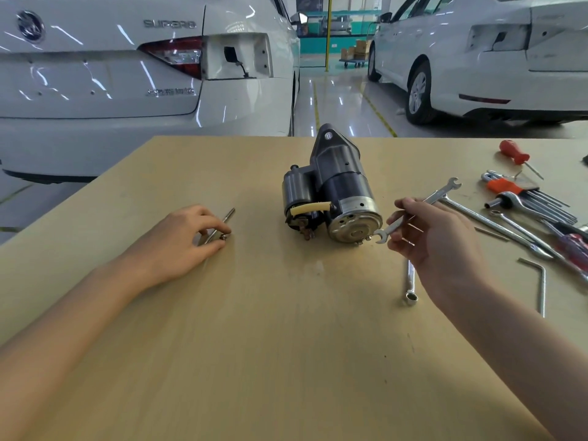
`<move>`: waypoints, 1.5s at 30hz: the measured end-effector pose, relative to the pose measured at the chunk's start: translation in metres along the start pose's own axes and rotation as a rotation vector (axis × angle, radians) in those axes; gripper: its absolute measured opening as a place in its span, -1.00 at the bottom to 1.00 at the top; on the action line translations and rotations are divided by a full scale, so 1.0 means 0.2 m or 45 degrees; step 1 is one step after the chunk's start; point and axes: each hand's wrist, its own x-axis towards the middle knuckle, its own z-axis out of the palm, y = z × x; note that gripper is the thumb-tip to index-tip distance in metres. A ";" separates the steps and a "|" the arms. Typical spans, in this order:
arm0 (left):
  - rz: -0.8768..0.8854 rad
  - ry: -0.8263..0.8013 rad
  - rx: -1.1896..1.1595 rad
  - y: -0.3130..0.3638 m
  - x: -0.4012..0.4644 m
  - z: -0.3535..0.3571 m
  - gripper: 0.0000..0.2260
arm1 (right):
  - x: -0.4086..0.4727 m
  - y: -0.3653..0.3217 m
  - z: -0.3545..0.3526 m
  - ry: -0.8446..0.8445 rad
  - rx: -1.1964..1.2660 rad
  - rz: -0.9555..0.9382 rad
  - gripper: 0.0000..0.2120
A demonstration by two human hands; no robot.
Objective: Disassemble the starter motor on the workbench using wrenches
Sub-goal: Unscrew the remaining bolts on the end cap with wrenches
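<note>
1. A light wooden workbench (286, 329) is standing in a garage, and two white cars are parking behind it on a shiny floor.
2. The left hand (178, 243) is resting on the bench at the left, and its curled fingers are pinching a long thin bolt (222, 222) that is lying on the wood.
3. The starter motor (331, 192) is lying in the middle of the bench, its metal end cap facing the person.
4. The right hand (436, 240) is holding an open-end wrench (416, 209); its lower jaw seems to be touching a small bolt on the end cap, but this is hard to tell.
5. A ring spanner (410, 286) is lying under the right wrist.
6. More wrenches, a set of hex keys (521, 195) and an orange-handled screwdriver (514, 152) are lying at the right edge.
</note>
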 end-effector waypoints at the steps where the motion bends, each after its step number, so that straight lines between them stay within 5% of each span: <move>1: -0.010 -0.012 0.000 0.00 0.00 0.00 -0.82 | 0.00 0.00 0.00 0.004 0.002 0.003 -0.88; 5: -0.014 0.021 -0.030 0.05 0.02 -0.02 -0.74 | 0.00 0.00 0.00 0.023 -0.007 0.013 -0.87; 10: -0.055 0.325 -0.550 0.30 0.13 0.00 -0.82 | 0.00 -0.01 0.00 0.031 -0.033 -0.049 -0.69; 15: -0.492 -0.153 -0.733 0.48 0.40 0.09 -0.65 | 0.03 0.01 0.00 -0.018 -0.196 -0.048 -0.78; 18: -0.585 -0.213 -0.875 0.49 0.50 0.15 -0.60 | 0.09 -0.02 0.02 -0.003 -0.647 -0.107 -0.87; 22: -0.591 0.065 -0.800 0.47 0.49 0.24 -0.68 | 0.24 -0.09 0.08 -0.104 -1.163 -0.103 -0.38; 28: -0.617 0.253 -0.964 0.47 0.45 0.28 -0.66 | 0.39 -0.08 0.19 -0.433 -1.177 0.353 -0.21; 33: -0.601 0.326 -0.913 0.47 0.41 0.32 -0.54 | 0.43 -0.06 0.23 -0.451 -1.030 0.382 -0.24; 39: -0.490 0.315 -0.884 0.51 0.37 0.32 -0.45 | 0.43 -0.17 0.29 -0.355 -1.211 0.334 -0.47; 45: -0.416 0.160 -1.178 0.52 0.39 0.35 -0.42 | 0.41 -0.35 0.33 -0.228 -1.750 -0.015 -0.48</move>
